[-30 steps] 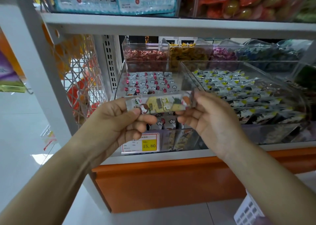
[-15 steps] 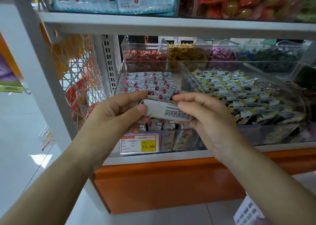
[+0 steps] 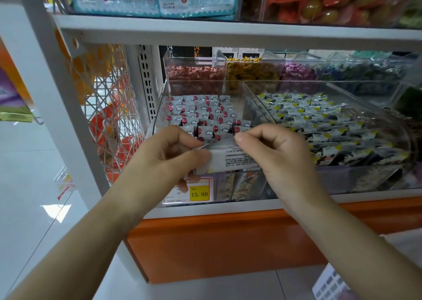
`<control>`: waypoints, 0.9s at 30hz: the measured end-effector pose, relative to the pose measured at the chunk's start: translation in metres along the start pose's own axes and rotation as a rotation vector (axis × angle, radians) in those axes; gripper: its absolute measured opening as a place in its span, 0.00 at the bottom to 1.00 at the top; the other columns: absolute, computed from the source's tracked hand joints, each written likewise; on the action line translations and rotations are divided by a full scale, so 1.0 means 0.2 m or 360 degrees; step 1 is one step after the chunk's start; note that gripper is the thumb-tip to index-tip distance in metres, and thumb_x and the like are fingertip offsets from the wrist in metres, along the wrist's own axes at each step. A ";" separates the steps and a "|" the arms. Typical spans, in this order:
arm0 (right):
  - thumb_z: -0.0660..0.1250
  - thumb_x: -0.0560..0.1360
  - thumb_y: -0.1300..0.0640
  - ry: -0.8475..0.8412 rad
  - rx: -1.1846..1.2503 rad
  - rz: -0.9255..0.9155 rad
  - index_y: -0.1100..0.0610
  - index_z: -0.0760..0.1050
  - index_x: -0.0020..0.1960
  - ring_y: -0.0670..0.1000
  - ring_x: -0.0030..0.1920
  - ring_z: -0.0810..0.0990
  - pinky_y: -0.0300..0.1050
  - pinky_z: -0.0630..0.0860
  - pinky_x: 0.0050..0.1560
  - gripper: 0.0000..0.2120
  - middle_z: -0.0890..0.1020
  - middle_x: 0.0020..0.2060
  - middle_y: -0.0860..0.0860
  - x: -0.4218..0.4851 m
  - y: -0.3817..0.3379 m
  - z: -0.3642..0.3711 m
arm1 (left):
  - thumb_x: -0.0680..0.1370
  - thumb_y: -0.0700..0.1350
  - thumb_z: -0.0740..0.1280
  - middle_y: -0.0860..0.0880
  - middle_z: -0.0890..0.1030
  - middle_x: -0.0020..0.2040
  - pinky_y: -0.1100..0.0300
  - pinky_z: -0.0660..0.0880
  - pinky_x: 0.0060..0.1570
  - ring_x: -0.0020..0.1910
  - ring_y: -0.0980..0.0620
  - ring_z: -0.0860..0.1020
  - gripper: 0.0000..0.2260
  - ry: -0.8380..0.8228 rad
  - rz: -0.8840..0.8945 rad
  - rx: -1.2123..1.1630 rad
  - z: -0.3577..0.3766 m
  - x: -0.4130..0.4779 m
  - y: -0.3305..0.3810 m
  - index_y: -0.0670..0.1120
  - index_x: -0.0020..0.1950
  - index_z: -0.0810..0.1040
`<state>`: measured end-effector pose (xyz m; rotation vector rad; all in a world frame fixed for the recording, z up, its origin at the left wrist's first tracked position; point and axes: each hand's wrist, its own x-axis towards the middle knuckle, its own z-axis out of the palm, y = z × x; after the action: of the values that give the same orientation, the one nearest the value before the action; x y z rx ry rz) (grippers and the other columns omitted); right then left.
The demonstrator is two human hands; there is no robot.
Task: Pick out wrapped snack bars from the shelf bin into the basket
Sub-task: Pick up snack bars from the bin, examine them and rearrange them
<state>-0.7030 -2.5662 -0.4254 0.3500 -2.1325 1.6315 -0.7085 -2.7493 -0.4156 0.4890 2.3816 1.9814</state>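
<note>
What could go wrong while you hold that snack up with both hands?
The snack bar is only pinched at its ends by the left hand and right hand, so it might slip to the floor. The basket sits low at the frame's corner, so a drop could miss it.

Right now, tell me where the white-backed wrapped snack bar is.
Head view, centre: the snack bar is pinched between the left hand and right hand, before the clear plastic bin of red-marked bars, above the yellow price tag.
</note>
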 end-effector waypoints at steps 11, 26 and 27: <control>0.68 0.74 0.53 -0.0116 0.0159 0.0175 0.60 0.80 0.38 0.67 0.42 0.77 0.60 0.77 0.45 0.11 0.77 0.38 0.69 0.00 0.01 0.02 | 0.73 0.49 0.66 0.45 0.81 0.35 0.62 0.75 0.27 0.27 0.50 0.78 0.10 0.0120 -0.0006 -0.0002 -0.03 0.02 -0.03 0.45 0.36 0.76; 0.70 0.72 0.61 -0.0287 0.0351 0.0294 0.49 0.76 0.56 0.51 0.36 0.83 0.40 0.79 0.35 0.15 0.82 0.47 0.53 0.03 0.04 0.02 | 0.80 0.49 0.58 0.47 0.79 0.27 0.62 0.72 0.24 0.21 0.55 0.73 0.11 0.0427 0.0139 0.0278 -0.01 0.04 -0.02 0.49 0.43 0.77; 0.69 0.72 0.62 -0.0166 0.0431 0.0337 0.52 0.76 0.56 0.51 0.35 0.83 0.40 0.79 0.34 0.14 0.82 0.45 0.54 0.04 0.04 0.02 | 0.79 0.50 0.59 0.48 0.80 0.29 0.63 0.72 0.24 0.23 0.56 0.74 0.10 0.0483 0.0182 0.0364 -0.01 0.06 -0.03 0.49 0.47 0.78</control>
<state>-0.7149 -2.5672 -0.4284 0.3046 -2.0832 2.0741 -0.7207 -2.7497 -0.4182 0.3558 2.8453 1.9619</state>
